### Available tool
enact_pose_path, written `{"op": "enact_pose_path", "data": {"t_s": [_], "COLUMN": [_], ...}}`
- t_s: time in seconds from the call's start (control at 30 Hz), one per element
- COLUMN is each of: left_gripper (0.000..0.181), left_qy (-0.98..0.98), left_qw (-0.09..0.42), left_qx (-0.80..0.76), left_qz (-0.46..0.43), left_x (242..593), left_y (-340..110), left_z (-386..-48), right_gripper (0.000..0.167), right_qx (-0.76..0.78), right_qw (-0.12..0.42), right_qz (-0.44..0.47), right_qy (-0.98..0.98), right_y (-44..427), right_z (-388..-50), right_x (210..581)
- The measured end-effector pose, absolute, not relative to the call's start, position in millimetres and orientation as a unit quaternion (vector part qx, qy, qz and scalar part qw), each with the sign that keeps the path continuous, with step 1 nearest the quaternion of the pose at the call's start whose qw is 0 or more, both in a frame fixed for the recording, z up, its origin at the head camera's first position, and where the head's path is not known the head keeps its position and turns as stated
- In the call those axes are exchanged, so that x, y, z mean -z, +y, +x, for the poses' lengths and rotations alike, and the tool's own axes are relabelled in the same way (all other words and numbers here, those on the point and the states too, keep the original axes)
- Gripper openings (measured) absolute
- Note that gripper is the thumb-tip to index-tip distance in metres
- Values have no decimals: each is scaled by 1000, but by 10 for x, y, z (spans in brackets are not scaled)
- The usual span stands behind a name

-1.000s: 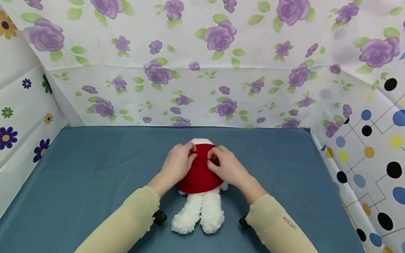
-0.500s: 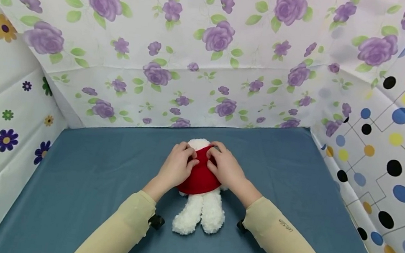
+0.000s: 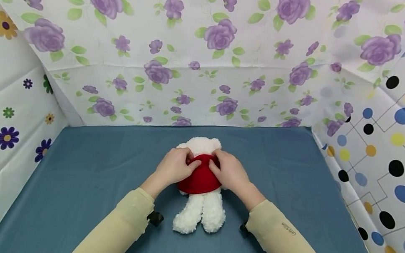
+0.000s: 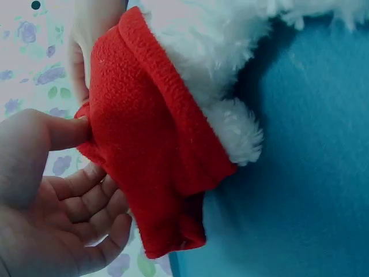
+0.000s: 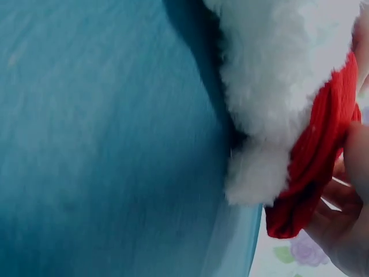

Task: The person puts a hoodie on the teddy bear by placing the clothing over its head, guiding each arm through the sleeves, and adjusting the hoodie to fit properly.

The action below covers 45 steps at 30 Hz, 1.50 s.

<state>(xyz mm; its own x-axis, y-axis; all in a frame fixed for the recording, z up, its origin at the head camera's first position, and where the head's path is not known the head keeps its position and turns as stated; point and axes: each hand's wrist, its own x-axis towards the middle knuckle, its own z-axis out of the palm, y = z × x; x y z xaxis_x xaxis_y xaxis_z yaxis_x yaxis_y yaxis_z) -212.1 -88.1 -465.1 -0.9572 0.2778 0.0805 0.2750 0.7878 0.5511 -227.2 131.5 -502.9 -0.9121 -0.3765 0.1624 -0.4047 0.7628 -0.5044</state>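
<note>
We note one marking: small dark lettering (image 3: 288,228) on the beige sleeve (image 3: 291,251) of the right arm, in the head view. We read it as "LetsSlim", though its small size leaves individual letters uncertain.

Plush toy (image 4: 202,52) cropped in wrist views

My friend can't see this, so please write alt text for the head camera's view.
A left hand and right hand pinch a red fleece garment on a fluffy white plush toy lying on blue cloth, before white sheeting with purple flowers.
</note>
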Motion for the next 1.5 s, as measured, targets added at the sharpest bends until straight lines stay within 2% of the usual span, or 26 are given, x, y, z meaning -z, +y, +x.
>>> {"op": "enact_pose_path", "data": {"t_s": [0.07, 0.17, 0.27, 0.37, 0.43, 0.53, 0.67, 0.9, 1.13, 1.23, 1.33, 1.43, 1.5], "left_gripper": [24, 33, 33, 32, 41, 43, 35, 37, 40, 48, 51, 48, 45], "left_qy": [942, 935, 928, 919, 914, 910, 913, 918, 897, 873, 835, 795, 779], "left_qw": [15, 24, 19, 1, -11, -21, -26, -3, 15, 2, -19, -31, -20], "left_qx": [-302, -315, -332, -357, -375, -390, -387, -374, -421, -477, -550, -603, -620], "left_qz": [147, 159, 170, 165, 153, 136, 125, 135, 132, 96, 23, -54, -88], "left_x": [4648, 4664, 4685, 4726, 4757, 4812, 4869, 4886, 4918, 4939, 4967, 5013, 5044], "left_y": [-901, -942, -978, -1010, -1025, -1043, -1052, -1071, -1174, -1226, -1285, -1348, -1386], "left_z": [-2122, -2138, -2138, -2118, -2095, -2062, -2027, -2039, -2007, -1934, -1838, -1753, -1702], "right_gripper": [18, 26, 38, 42, 41, 38, 39, 40, 40, 40, 40, 37, 35], "right_qx": [-283, -288, -298, -322, -333, -332, -322, -327, -365, -395, -437, -474, -489], "right_qw": [13, 2, 3, 21, 41, 57, 32, -12, -11, 7, 39, 78, 88], "right_qz": [211, 221, 225, 229, 236, 253, 254, 227, 215, 208, 193, 171, 160], "right_qy": [-935, -932, -928, -919, -912, -907, -911, -917, -906, -895, -877, -860, -853], "right_y": [1346, 1379, 1400, 1416, 1424, 1423, 1407, 1388, 1409, 1458, 1535, 1620, 1666], "right_z": [-2274, -2274, -2257, -2243, -2238, -2237, -2233, -2233, -2182, -2126, -2065, -2028, -2014], "right_x": [5031, 5039, 5049, 5074, 5083, 5086, 5080, 5035, 5083, 5114, 5118, 5080, 5032]}}
